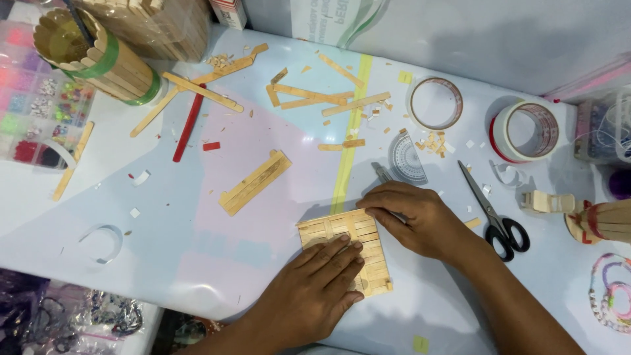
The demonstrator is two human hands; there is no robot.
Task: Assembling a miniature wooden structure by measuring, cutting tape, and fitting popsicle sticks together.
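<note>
Stick panel [342, 230]: a flat square of wooden craft sticks laid side by side with cross sticks on top, lying near the front middle of the pale surface [197, 263].

Left hand [315, 289]: palm down, fingers spread flat over the near half of the panel. No closed grip; it presses, apparently to keep the panel from sliding.

Right hand [417, 220]: resting on the panel's far right edge, fingers curled low and together. It seems to pinch or press something thin at that edge, but whether anything sits in the grip cannot be told. A grey tool tip [382, 173] pokes out just beyond the fingers; contact unclear.

Around: clear protractor [407, 158] just beyond the right hand. Scissors [496, 213] to its right, closed, handles toward the near side. Two tape rolls [436, 103] farther right and back. A smaller bundle of sticks [255, 183] left of the panel, well apart. Loose sticks and offcuts [315, 98] scattered at the far side, plus a red stick [188, 125]. A round stick-walled cup [92, 56] at far left beside a bead box [33, 105].
</note>
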